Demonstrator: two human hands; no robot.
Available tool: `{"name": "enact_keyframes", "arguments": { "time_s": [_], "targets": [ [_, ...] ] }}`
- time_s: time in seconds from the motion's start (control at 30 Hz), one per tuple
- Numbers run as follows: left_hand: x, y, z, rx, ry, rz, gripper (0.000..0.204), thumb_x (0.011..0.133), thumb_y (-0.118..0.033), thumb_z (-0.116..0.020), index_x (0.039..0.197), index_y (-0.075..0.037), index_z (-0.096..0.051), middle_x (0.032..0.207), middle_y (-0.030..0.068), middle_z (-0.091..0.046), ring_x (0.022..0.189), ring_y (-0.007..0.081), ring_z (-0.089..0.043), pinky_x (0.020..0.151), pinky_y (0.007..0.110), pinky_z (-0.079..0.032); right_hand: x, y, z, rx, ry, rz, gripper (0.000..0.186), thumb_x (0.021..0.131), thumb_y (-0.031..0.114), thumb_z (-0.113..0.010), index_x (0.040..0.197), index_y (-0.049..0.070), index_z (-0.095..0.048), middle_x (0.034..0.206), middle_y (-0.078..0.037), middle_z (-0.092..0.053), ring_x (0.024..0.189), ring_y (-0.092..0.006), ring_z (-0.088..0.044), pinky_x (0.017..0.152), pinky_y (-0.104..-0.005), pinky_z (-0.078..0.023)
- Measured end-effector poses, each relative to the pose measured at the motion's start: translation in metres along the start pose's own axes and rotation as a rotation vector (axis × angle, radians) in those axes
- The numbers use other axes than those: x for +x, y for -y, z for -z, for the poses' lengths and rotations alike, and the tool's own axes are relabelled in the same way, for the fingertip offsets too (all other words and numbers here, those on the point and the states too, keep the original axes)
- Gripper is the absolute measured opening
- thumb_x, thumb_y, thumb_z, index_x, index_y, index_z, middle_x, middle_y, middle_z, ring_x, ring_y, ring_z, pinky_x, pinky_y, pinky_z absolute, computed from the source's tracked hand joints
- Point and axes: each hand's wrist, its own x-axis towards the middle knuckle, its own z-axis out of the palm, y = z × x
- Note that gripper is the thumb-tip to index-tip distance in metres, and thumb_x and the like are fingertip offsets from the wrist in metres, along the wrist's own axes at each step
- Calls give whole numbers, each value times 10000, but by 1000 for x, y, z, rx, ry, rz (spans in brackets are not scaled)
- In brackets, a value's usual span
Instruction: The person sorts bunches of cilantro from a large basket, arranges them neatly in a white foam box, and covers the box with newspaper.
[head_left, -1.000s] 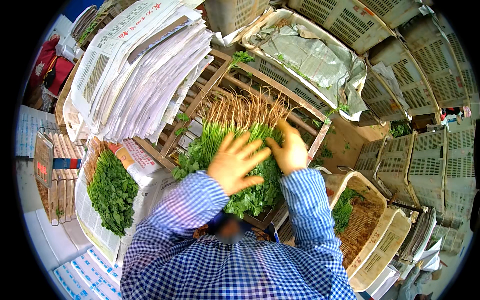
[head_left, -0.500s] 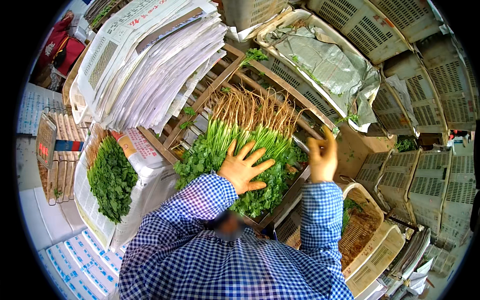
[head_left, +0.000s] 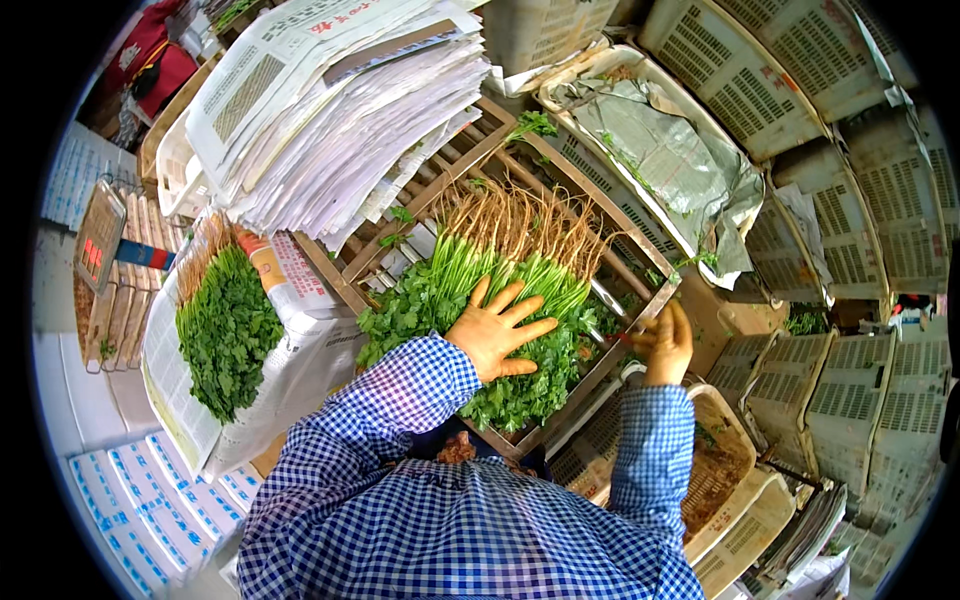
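Observation:
My left hand (head_left: 497, 335) lies with fingers spread on a wide bunch of coriander (head_left: 520, 395), its palm on the leaves and its fingertips toward the green stems. The brown roots fan out at the far side. This coriander rests on a slatted wooden frame (head_left: 590, 400). At the frame's right edge, my right hand (head_left: 666, 345) has its fingers bent together. Something thin and reddish shows beside its fingertips, too small to make out. A second coriander bundle (head_left: 232, 335) lies on newspaper (head_left: 325, 365) to the left.
A tall stack of newspapers (head_left: 350, 130) stands at the far left of the frame. Beyond it on the right is a crate covered with a grey-green sheet (head_left: 670, 140). Stained plastic baskets (head_left: 722, 440) stand near my right arm, and stacked crates (head_left: 830, 240) line the right side. A scale (head_left: 100, 240) is far left.
My right hand has come down and nearer to the frame's right edge, its fingers drawing together. My left hand stays spread on the coriander. The whole view has shifted slightly.

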Motion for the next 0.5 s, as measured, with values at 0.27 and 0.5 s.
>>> {"name": "enact_keyframes", "arguments": {
  "time_s": [0.27,0.5],
  "targets": [
    [-24,3,29,-126,-364,182,630,979,-528,-521,1456,-118,-495,1501,161,-492,1446,390,-365,1212,606,-207,-10,15,-71,-407,249,38,419,944,409,-699,1118,28,-697,818,-98,-721,617,-139,-646,574,-302,-531],
    [15,7,53,-93,-466,75,431,992,-244,-555,1399,-104,-550,1406,154,-578,1369,373,-468,1198,551,-288,-5,0,-91,-956,125,560,270,945,360,-658,946,94,-707,809,-168,-727,720,-367,-710,658,-460,-568]
  ]
}}
